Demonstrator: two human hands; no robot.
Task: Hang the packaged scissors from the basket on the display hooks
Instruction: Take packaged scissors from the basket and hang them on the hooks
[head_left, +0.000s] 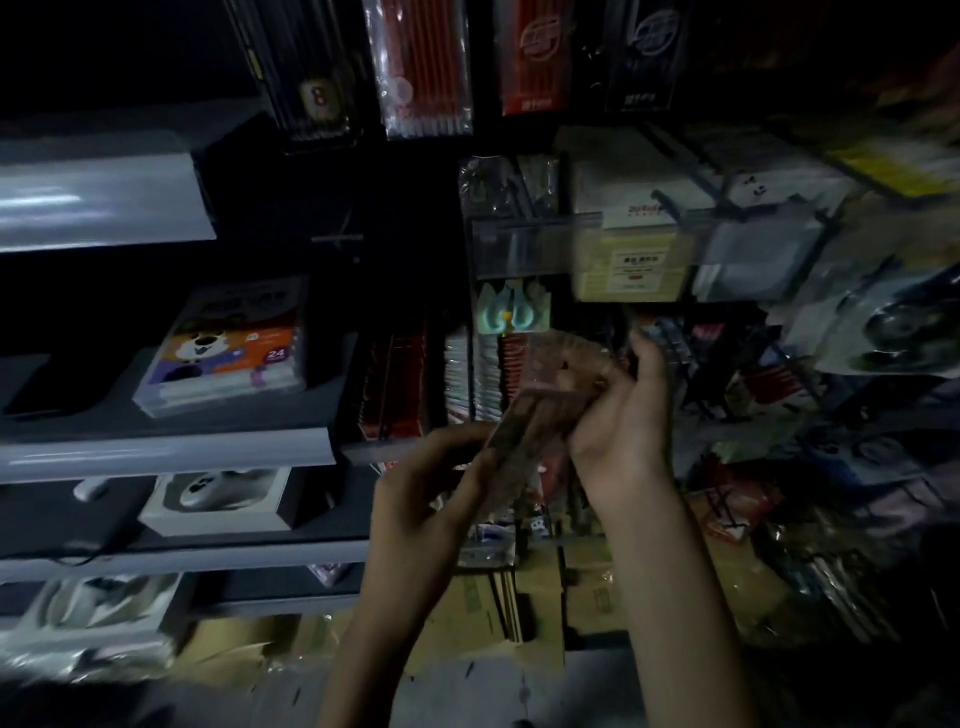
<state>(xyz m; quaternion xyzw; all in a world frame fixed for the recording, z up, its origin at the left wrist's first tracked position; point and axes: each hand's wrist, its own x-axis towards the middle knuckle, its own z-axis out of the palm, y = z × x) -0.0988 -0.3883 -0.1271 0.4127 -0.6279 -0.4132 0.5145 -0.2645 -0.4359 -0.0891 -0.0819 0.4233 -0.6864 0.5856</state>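
A stack of flat reddish-brown packages (540, 410), blurred and dim, sits between both hands in front of the display rack. My left hand (426, 499) grips the stack's lower end from the left. My right hand (623, 410) holds the upper end, its fingers curled round the top edge near a hanging item on the rack. Whether the packs hold scissors cannot be made out. A clear price rail with hooks (524, 244) runs just above the hands. No basket is in view.
Grey shelves on the left carry a marker box (228, 343) and boxed mouse-like items (218, 501). Pen packs (426, 67) hang above. Crowded hanging goods (857, 322) fill the right. Cardboard boxes (540, 597) lie on the floor below.
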